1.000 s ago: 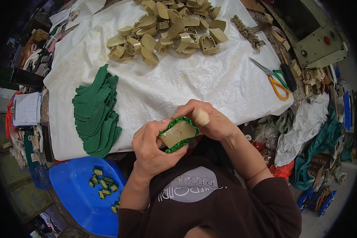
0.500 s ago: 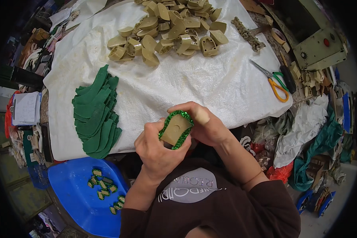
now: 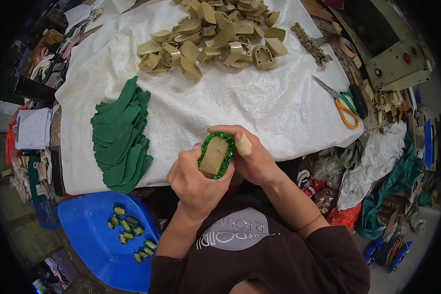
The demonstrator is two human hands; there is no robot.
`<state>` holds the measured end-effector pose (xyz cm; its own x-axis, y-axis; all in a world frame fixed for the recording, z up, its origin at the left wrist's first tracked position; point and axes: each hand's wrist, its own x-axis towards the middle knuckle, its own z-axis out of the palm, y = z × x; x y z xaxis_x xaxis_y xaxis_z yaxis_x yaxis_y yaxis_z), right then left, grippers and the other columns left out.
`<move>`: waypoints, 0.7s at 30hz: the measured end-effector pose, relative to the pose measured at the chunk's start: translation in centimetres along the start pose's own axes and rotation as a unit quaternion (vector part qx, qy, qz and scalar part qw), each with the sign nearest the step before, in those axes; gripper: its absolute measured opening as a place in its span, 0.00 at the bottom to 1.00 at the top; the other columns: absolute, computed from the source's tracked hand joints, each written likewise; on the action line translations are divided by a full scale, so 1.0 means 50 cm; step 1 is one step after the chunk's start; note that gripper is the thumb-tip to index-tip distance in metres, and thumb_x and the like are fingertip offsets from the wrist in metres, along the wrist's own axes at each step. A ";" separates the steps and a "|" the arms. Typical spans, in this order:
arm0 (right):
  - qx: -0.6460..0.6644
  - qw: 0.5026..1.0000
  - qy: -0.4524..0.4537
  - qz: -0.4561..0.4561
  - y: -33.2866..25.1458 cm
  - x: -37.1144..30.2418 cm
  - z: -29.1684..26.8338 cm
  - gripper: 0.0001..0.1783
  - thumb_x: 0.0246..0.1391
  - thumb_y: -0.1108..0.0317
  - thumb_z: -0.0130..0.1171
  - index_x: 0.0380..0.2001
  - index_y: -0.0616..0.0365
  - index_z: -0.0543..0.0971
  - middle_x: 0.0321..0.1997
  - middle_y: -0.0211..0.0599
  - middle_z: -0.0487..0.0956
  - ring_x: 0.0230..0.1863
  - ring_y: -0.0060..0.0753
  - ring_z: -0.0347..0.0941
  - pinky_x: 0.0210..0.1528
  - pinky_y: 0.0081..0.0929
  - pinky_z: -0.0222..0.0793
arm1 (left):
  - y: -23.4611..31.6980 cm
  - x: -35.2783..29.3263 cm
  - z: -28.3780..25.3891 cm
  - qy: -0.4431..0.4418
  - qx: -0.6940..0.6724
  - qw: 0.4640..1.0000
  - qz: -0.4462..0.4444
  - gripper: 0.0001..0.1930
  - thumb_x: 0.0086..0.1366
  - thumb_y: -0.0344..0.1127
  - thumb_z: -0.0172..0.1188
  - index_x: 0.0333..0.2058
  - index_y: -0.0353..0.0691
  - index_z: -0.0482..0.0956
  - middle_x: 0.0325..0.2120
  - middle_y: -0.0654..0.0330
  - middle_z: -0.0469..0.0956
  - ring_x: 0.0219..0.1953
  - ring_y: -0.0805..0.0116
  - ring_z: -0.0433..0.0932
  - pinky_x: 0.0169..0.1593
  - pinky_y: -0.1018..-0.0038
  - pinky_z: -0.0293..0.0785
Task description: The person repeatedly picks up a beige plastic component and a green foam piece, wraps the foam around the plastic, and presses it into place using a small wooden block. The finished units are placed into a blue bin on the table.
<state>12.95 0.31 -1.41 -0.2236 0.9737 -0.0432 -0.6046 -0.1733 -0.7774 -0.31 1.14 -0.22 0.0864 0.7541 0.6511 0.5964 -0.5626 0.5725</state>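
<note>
- Pieces with sparkling green edges (image 3: 125,237) lie bunched in the blue basin (image 3: 78,250), lower left; rubbing together could scuff them and shed glitter.
- Left hand (image 3: 197,180), at the centre, is closed around a tan block (image 3: 213,158), thumb on one side and fingers on the other; too hard a squeeze could crease or shift the glitter rim (image 3: 225,165).
- Block and rim sit mid-frame, held up near the front edge of the sheet; a slackened grip could drop them against the dark shirt (image 3: 289,255).
- Right hand (image 3: 255,159), just right of centre, is bent closed about the block's upper and right edges, its other fingers partly hidden; uneven pressure, or a slip of the pale cover (image 3: 243,145) on its thumb, could leave the rim skewed.
- Clipboard papers (image 3: 33,128) and clutter crowd the far left.
- White sheet (image 3: 201,105), creased and faintly stained, bears overlapping green cutouts (image 3: 117,142) at left, tan blanks (image 3: 223,36) heaped at top, and scissors (image 3: 346,115) at right.
- Machine housing (image 3: 397,66) stands upper right, with crumpled bags (image 3: 370,169) below it.
</note>
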 end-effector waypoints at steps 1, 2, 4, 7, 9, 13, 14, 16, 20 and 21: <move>0.004 1.000 -0.006 -0.001 0.001 -0.002 0.003 0.20 0.63 0.64 0.45 0.54 0.62 0.68 0.48 0.36 0.72 0.49 0.26 0.69 0.53 0.26 0.65 | 0.001 0.000 -0.002 0.000 0.009 1.000 0.001 0.22 0.39 0.33 0.74 0.30 0.32 0.70 0.17 0.54 0.71 0.16 0.56 0.74 0.21 0.67 0.72; 0.007 1.000 -0.011 -0.002 0.002 -0.005 0.008 0.21 0.62 0.65 0.45 0.56 0.62 0.67 0.48 0.36 0.72 0.50 0.26 0.69 0.54 0.27 0.65 | 0.004 0.001 -0.003 0.000 0.019 1.000 0.001 0.22 0.39 0.33 0.74 0.30 0.32 0.70 0.17 0.54 0.72 0.16 0.56 0.74 0.21 0.67 0.72; -0.135 0.989 -0.004 -0.061 0.007 -0.006 0.006 0.21 0.61 0.66 0.46 0.56 0.62 0.67 0.50 0.37 0.71 0.52 0.26 0.68 0.55 0.26 0.64 | 0.009 0.000 0.000 0.007 0.029 1.000 -0.002 0.22 0.40 0.34 0.74 0.30 0.33 0.70 0.17 0.54 0.72 0.17 0.56 0.75 0.21 0.67 0.72; -0.294 0.949 0.046 -0.106 0.009 -0.011 0.025 0.20 0.61 0.68 0.47 0.55 0.63 0.68 0.53 0.38 0.70 0.52 0.28 0.67 0.55 0.25 0.63 | 0.007 -0.006 0.005 0.015 0.030 0.999 -0.009 0.22 0.40 0.34 0.74 0.29 0.33 0.69 0.17 0.54 0.72 0.17 0.56 0.75 0.22 0.67 0.72; -0.314 0.942 0.056 -0.102 0.009 -0.009 0.029 0.21 0.61 0.66 0.48 0.55 0.63 0.68 0.55 0.38 0.69 0.53 0.28 0.67 0.55 0.25 0.62 | -0.002 -0.010 0.005 0.012 0.025 1.000 -0.011 0.22 0.40 0.33 0.74 0.30 0.33 0.69 0.18 0.54 0.73 0.18 0.56 0.76 0.22 0.68 0.73; -0.152 0.987 0.002 -0.056 0.017 -0.005 0.023 0.24 0.62 0.63 0.48 0.58 0.62 0.66 0.53 0.37 0.70 0.52 0.27 0.68 0.55 0.26 0.62 | 0.000 -0.003 -0.021 -0.067 -0.096 0.976 -0.184 0.24 0.42 0.31 0.74 0.33 0.34 0.67 0.23 0.57 0.76 0.24 0.72 0.78 0.26 0.77 0.73; -0.102 0.993 -0.018 -0.052 0.018 -0.007 0.021 0.24 0.63 0.63 0.47 0.59 0.61 0.65 0.53 0.36 0.71 0.52 0.27 0.68 0.55 0.26 0.63 | 0.002 0.000 -0.027 -0.078 -0.139 0.962 -0.220 0.24 0.43 0.32 0.74 0.33 0.34 0.67 0.22 0.57 0.76 0.23 0.73 0.77 0.25 0.76 0.73; -0.169 0.983 -0.036 -0.064 0.013 -0.006 0.015 0.26 0.63 0.60 0.48 0.60 0.61 0.64 0.53 0.34 0.70 0.52 0.25 0.67 0.54 0.25 0.63 | -0.005 0.000 -0.038 -0.101 -0.246 0.922 -0.282 0.23 0.46 0.32 0.73 0.34 0.35 0.67 0.23 0.59 0.76 0.24 0.77 0.75 0.27 0.77 0.72; -0.208 0.964 -0.113 -0.118 0.004 0.018 -0.025 0.33 0.60 0.50 0.52 0.60 0.60 0.64 0.43 0.30 0.68 0.42 0.23 0.65 0.47 0.22 0.63 | -0.040 -0.006 -0.057 -0.189 -0.531 0.748 -0.350 0.21 0.51 0.34 0.69 0.36 0.34 0.66 0.28 0.62 0.75 0.31 0.81 0.73 0.33 0.82 0.70; -0.237 0.951 -0.109 -0.166 0.003 0.021 -0.020 0.31 0.60 0.50 0.52 0.59 0.61 0.66 0.42 0.30 0.68 0.42 0.24 0.64 0.47 0.24 0.63 | -0.046 -0.008 -0.059 -0.217 -0.603 0.680 -0.356 0.20 0.52 0.34 0.68 0.37 0.34 0.66 0.29 0.62 0.74 0.32 0.82 0.72 0.35 0.83 0.69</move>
<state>13.39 1.46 -2.19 -0.2646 0.9007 0.3447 -0.2677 0.2748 -0.9235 -4.09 1.14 -0.34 0.5022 0.8625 -0.0630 -0.4549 0.3254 0.8290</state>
